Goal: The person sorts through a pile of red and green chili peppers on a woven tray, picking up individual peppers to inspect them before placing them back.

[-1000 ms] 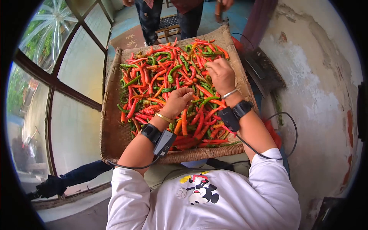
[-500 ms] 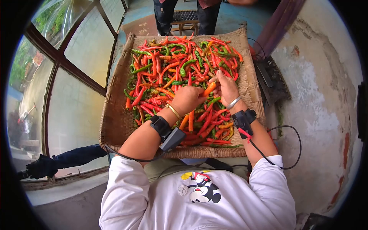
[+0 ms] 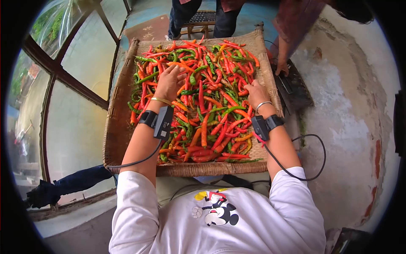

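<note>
A shallow woven basket (image 3: 111, 139) holds a heap of red, orange and green chili peppers (image 3: 220, 127). Over the heap's upper left part reaches my left hand (image 3: 169, 82), its fingers stretched out and a little apart beside an orange chili pepper (image 3: 181, 65). My right hand (image 3: 257, 94) is at the heap's right side, near the basket's right wall. Its fingers are curled in among red peppers; what they hold, if anything, is hidden. Both wrists carry a bracelet and a strapped black device with a cable.
Across the basket stands another person, whose hand (image 3: 282, 67) reaches down to a dark object on a black seat (image 3: 298, 86) at the right. A stool (image 3: 198, 23) is behind the basket. Windows (image 3: 76, 127) line the left, with a folded dark umbrella (image 3: 80, 180) below; a worn wall (image 3: 338, 118) is at right.
My hands have parted: the left moved up and left, the right slightly down. The orange pepper held between them is no longer in my left hand. The other person leaned in at the right.
</note>
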The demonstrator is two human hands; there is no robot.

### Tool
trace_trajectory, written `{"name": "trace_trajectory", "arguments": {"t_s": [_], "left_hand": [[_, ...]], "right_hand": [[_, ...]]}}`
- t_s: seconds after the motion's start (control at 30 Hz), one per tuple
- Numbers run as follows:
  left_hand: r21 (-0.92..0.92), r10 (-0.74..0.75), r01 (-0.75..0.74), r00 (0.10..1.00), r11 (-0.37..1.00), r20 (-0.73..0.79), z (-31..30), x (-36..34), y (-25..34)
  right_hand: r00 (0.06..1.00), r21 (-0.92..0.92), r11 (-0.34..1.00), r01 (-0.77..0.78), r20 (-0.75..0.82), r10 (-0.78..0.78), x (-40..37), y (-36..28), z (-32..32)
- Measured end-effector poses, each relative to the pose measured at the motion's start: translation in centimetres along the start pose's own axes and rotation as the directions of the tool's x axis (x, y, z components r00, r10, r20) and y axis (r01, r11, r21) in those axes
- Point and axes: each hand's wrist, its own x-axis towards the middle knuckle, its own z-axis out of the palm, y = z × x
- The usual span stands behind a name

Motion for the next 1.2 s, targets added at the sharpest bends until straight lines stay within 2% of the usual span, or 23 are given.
{"name": "trace_trajectory", "arguments": {"t_s": [0.07,0.13,0.27,0.3,0.37,0.4,0.47,0.5,0.53,0.57,0.6,0.63,0.67,0.7,0.77,0.83,0.9,0.93,1.0,1.07,1.1,1.17,1.2], "left_hand": [[0.108,0.012,-0.016,0.999,0.994,0.041,-0.3,0.1,-0.9],[0.287,-0.097,0.07,0.992,0.955,0.083,0.6,-0.9,-1.3],[0.509,-0.18,0.078,0.971,0.857,0.154,2.5,-2.7,-3.0],[0.507,-0.182,0.081,0.971,0.858,0.153,2.6,-2.9,-3.3],[0.636,-0.227,0.029,0.946,0.771,0.233,2.8,-3.3,-3.7],[0.636,-0.229,0.031,0.946,0.771,0.231,2.8,-3.6,-3.9],[0.669,-0.144,-0.069,0.955,0.74,0.258,3.0,-4.0,-4.3],[0.671,-0.148,-0.067,0.955,0.738,0.257,2.9,-3.9,-4.5],[0.73,-0.011,-0.232,0.95,0.643,0.312,2.6,-3.7,-4.9],[0.767,0.117,-0.384,0.917,0.515,0.38,2.5,-3.6,-5.3],[0.767,0.114,-0.385,0.916,0.514,0.384,2.7,-3.6,-5.5],[0.749,0.139,-0.404,0.909,0.524,0.393,2.8,-3.7,-5.7],[0.732,0.165,-0.424,0.901,0.534,0.401,2.9,-3.8,-5.9],[0.732,0.163,-0.424,0.9,0.533,0.403,3.2,-4.1,-5.8],[0.687,-0.007,-0.356,0.885,0.634,0.465,3.6,-4.8,-5.5],[0.706,-0.032,-0.343,0.888,0.619,0.46,4.2,-5.5,-5.3],[0.731,-0.127,-0.283,0.884,0.621,0.449,4.4,-5.7,-5.2],[0.733,-0.13,-0.283,0.883,0.619,0.45,4.5,-5.8,-5.1],[0.787,-0.159,-0.301,0.881,0.538,0.445,4.7,-6.0,-4.8],[0.774,-0.128,-0.313,0.885,0.551,0.449,4.7,-6.0,-5.0],[0.761,-0.096,-0.323,0.889,0.563,0.449,4.6,-6.0,-5.1],[0.77,-0.119,-0.321,0.883,0.551,0.453,4.6,-5.9,-4.9],[0.781,-0.146,-0.318,0.877,0.538,0.458,4.6,-5.9,-4.7]], "right_hand": [[0.999,-0.041,0.999,0.017,0.029,-0.016,-0.2,-0.3,-0.4],[0.999,-0.038,0.999,0.009,0.046,-0.008,-0.3,-0.6,-0.7],[0.985,-0.081,0.991,0.107,-0.129,-0.117,0.2,0.8,1.3],[0.985,-0.082,0.991,0.108,-0.126,-0.118,0.2,0.7,1.0],[0.93,0.0,0.99,0.144,-0.342,-0.136,0.3,0.3,0.3],[0.931,0.001,0.99,0.144,-0.34,-0.135,0.3,-0.4,-0.5],[0.802,0.199,0.954,0.224,-0.594,-0.065,0.3,-1.9,-2.1],[0.763,0.237,0.932,0.275,-0.644,-0.062,0.5,-2.3,-2.4],[0.764,0.24,0.932,0.272,-0.642,-0.057,0.4,-2.9,-2.6],[0.869,0.584,0.77,0.258,-0.488,0.08,0.1,-3.7,-2.6],[0.947,0.845,0.506,0.175,-0.284,0.147,-0.1,-4.5,-2.6],[0.968,0.914,0.376,0.15,-0.213,0.132,-0.2,-5.0,-2.3],[0.988,0.964,0.262,0.037,-0.075,0.136,-0.6,-5.6,-2.3],[0.994,0.975,0.224,0.004,-0.028,0.101,-0.8,-6.0,-2.0],[0.998,0.982,0.186,-0.031,0.019,0.065,-1.1,-6.5,-1.5],[0.995,0.988,0.118,-0.103,0.1,0.028,-1.3,-7.0,-1.4],[0.996,0.993,0.078,-0.083,0.084,-0.01,-1.6,-7.5,-1.6],[0.997,0.997,0.037,-0.063,0.065,-0.047,-1.7,-7.6,-1.6],[0.997,0.996,0.06,-0.061,0.063,-0.043,-1.5,-7.3,-1.0],[0.986,0.984,0.067,-0.167,0.167,0.003,-1.4,-7.1,-1.1],[0.986,0.984,0.068,-0.166,0.166,0.002,-1.2,-6.8,-0.9],[0.977,0.976,-0.047,-0.213,0.211,-0.038,-0.7,-5.8,0.0],[0.976,0.976,-0.047,-0.215,0.212,-0.046,-0.8,-5.9,-0.3]]}}
